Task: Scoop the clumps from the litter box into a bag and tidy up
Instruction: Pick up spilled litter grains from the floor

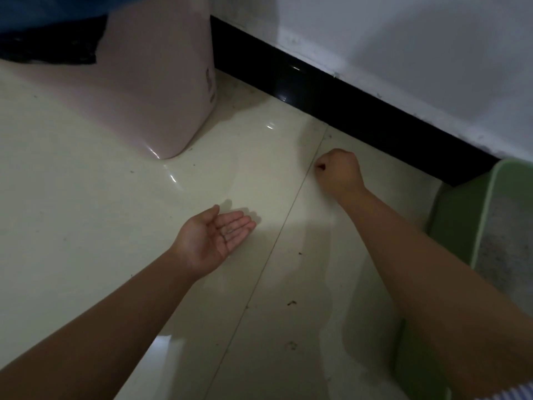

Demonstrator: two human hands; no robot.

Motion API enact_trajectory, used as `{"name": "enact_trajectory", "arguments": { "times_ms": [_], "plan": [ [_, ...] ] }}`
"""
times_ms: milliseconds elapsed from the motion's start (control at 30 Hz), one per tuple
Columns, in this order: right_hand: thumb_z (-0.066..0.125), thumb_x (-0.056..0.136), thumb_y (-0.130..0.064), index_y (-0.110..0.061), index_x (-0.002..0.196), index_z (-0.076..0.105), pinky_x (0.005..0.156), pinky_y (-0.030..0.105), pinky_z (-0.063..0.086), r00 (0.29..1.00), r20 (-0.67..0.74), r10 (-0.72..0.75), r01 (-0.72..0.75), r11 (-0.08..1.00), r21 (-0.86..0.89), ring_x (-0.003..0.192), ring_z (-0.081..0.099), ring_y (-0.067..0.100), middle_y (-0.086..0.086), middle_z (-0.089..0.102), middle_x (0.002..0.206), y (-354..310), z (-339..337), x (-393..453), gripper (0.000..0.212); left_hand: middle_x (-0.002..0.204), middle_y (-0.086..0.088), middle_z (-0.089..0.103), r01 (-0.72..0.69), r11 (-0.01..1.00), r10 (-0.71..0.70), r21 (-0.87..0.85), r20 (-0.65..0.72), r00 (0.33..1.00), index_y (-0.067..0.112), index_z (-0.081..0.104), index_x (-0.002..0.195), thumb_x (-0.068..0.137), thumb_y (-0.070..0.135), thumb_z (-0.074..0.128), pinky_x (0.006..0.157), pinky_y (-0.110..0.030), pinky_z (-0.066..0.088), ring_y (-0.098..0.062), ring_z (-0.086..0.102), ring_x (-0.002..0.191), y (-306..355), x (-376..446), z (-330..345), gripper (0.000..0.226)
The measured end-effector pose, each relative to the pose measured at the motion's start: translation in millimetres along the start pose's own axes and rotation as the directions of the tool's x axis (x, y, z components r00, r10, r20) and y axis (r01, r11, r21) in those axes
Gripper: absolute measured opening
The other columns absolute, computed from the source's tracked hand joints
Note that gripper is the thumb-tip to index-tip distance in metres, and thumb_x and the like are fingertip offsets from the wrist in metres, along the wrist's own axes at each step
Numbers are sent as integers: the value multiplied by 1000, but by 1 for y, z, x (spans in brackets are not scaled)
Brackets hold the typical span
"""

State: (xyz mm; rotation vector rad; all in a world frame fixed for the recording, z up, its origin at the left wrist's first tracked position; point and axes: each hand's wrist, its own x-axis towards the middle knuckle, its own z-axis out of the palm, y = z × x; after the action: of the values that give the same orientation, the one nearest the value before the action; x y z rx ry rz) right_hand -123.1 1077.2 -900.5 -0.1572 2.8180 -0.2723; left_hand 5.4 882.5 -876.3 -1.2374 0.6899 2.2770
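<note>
My left hand point(213, 238) lies palm up just above the floor, fingers straight, with a few small dark litter grains point(227, 230) resting on it. My right hand point(339, 171) is curled over the cream tile floor point(86, 197) near the tile seam, its fingertips pinched together at the floor on what looks like a tiny litter grain; the grain itself is barely visible. The green litter box point(473, 226) stands at the right edge with grey litter point(507, 241) inside, partly hidden by my right forearm.
A pink plastic bin point(161, 82) stands at the upper left with a black bag point(49, 50) beside its top. A black baseboard point(360, 111) runs under the white wall. Scattered dark crumbs point(291, 303) lie on the floor between my arms.
</note>
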Motion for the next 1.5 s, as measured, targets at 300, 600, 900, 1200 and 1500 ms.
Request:
{"name": "enact_trajectory", "arguments": {
  "times_ms": [300,600,900,1200,1500],
  "plan": [
    [40,91,-7,6,106,63,82,35,45,992,58,-112,118,986,-120,103,55,36,25,56,112,5,-8,1,30,65,-20,70,26,999,-27,47,18,999,-9,56,87,100,28,31,51,-27,56,-25,70,55,-6,-2,2,46],
    [42,82,-22,7,96,67,80,33,44,999,2,-52,52,998,-29,97,57,38,29,60,103,17,-10,-5,41,65,-18,71,25,998,-25,52,13,1000,-8,57,86,99,28,32,53,-25,57,-23,70,55,-7,0,0,46],
    [43,91,-4,6,108,63,84,35,44,994,83,-76,89,981,-170,104,57,36,27,59,112,11,-9,-3,28,64,-18,70,34,998,-34,50,-2,999,-8,57,87,99,29,33,60,-28,57,-27,67,70,-7,0,3,45],
    [41,88,4,8,110,52,82,37,45,990,95,-105,122,971,-204,102,57,38,30,58,110,9,-10,-4,26,75,-20,68,44,998,-43,53,-15,999,-8,57,87,99,28,34,63,-29,57,-28,67,72,-11,-1,2,44],
    [52,80,6,2,89,58,65,20,42,1000,-15,-4,7,977,212,82,59,30,22,62,85,-3,-21,-7,11,93,-21,60,47,996,-45,72,-23,999,-9,55,91,100,29,32,90,-38,41,-31,54,102,-10,-11,17,45]
  ]
}}
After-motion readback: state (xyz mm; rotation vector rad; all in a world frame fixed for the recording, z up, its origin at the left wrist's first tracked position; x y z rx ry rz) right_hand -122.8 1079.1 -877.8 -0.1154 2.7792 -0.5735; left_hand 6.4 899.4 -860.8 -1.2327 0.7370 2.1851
